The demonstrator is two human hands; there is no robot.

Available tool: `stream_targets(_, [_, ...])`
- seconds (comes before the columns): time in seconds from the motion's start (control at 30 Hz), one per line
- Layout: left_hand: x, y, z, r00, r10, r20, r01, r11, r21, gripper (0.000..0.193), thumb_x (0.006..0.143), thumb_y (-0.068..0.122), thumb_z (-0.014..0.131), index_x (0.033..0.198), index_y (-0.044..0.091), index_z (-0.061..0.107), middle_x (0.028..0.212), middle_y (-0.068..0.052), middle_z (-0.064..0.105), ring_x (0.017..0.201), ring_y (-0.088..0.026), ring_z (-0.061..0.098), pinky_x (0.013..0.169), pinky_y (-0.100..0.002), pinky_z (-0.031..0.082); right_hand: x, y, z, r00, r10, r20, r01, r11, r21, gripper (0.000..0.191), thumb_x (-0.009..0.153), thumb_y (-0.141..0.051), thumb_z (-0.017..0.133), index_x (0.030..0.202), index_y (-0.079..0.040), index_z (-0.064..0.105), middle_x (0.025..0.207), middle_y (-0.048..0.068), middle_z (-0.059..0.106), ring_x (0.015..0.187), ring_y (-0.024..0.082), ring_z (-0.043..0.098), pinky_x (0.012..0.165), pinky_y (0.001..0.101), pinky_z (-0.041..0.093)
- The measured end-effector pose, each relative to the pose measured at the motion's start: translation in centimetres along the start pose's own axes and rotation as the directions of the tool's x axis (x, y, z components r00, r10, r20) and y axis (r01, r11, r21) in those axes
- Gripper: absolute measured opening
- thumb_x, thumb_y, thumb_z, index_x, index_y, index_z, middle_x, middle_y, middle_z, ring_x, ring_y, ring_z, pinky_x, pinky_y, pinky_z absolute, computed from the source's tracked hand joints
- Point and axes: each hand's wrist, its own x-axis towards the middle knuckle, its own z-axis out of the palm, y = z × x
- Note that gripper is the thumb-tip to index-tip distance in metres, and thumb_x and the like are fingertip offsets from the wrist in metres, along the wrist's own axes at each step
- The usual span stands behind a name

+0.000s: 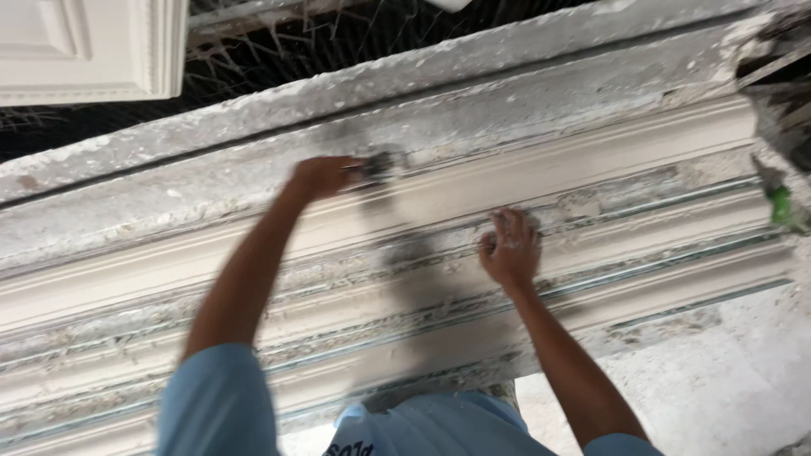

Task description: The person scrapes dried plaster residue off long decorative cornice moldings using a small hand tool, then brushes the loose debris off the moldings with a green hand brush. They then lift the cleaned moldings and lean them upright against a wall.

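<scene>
Head view: a long white plaster moulding with stepped ridges and grooves lies slantwise across a workbench, crusted with dried plaster and loose fibres. The left hand reaches out to the far upper band of the moulding, closed around a small dark tool — blurred, probably a brush or scraper — whose working end sticks out to the right of the knuckles and appears to touch the plaster. The right hand sits nearer the body and to the right of the left one, fingers curled into a loose fist, with the knuckles pressed onto a middle ridge; I cannot tell whether it pinches anything, though it looks empty and dusted white.

By my reading, the step in hand is working the surface of the upper band with the tool while the other hand steadies the piece. The blur on both hands suggests motion along the length. The next move probably calls for keeping the tool's edge flat to the profile and following the groove line without digging into the ridge, with the bracing hand shifting along to stay close.

Beyond the left hand runs the rough grey edge of the bench, then dark netting and a white panelled piece at the far left corner. Well off to the right of the right hand, a green-handled tool lies at the end of the moulding. Pale blue sleeves frame the near edge — the shirt front between them.
</scene>
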Motion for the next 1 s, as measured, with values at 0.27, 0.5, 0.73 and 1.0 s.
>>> stream_targets(0.27, [12.4, 23.4, 1.3, 0.978, 0.147, -0.145, -0.125, 0.98, 0.152, 0.042, 0.105, 0.04, 0.05, 0.147, 0.045, 0.052, 0.103, -0.01, 0.076, 0.092, -0.03, 0.074, 0.078, -0.049, 0.059, -0.3, 3.6, 1.5, 0.994, -0.107, -0.024, 0.11, 0.979, 0.174, 0.049, 0.089, -0.023, 0.062, 0.136, -0.006, 0.063, 0.142, 0.02, 0.055, 0.139, 0.039, 0.046, 0.108, 0.0581, 0.04])
stream_targets(0.5, [-0.2, 5.6, 0.8, 0.999, 0.029, 0.019, -0.034, 0.899, 0.437, 0.051, 0.111, 0.036, 0.034, 0.159, 0.052, 0.024, 0.061, -0.003, 0.049, 0.038, -0.008, 0.038, 0.03, -0.024, 0.045, 4.2, 23.6, -3.5, 0.982, -0.144, -0.12, 0.123, 0.979, -0.161, 0.047, 0.092, -0.021, 0.062, 0.138, -0.01, 0.062, 0.146, 0.019, 0.055, 0.141, 0.039, 0.046, 0.12, 0.0637, 0.029])
stream_targets(0.73, [-9.9, -6.2, 0.8, 0.98, -0.197, 0.015, 0.141, 0.75, 0.646, 0.056, 0.116, 0.052, 0.021, 0.172, 0.052, 0.012, 0.099, -0.009, 0.07, 0.059, -0.01, 0.059, 0.048, -0.022, 0.05, 3.9, 29.5, -3.2, 0.998, 0.013, 0.054, -0.006, 0.991, -0.13, 0.05, 0.094, -0.025, 0.061, 0.143, -0.013, 0.059, 0.158, 0.022, 0.044, 0.149, 0.044, 0.04, 0.12, 0.065, 0.028])
stream_targets(1.0, [6.0, 7.8, 3.3, 0.994, 0.106, 0.009, -0.094, 0.828, 0.552, 0.067, 0.106, 0.024, 0.046, 0.16, 0.053, 0.019, 0.051, 0.0, 0.046, 0.036, -0.011, 0.039, 0.033, -0.027, 0.04, 4.0, 28.8, -4.2, 0.996, 0.025, 0.084, -0.016, 0.994, -0.104, 0.055, 0.094, -0.022, 0.059, 0.148, -0.016, 0.057, 0.163, 0.02, 0.041, 0.146, 0.046, 0.042, 0.12, 0.0603, 0.031])
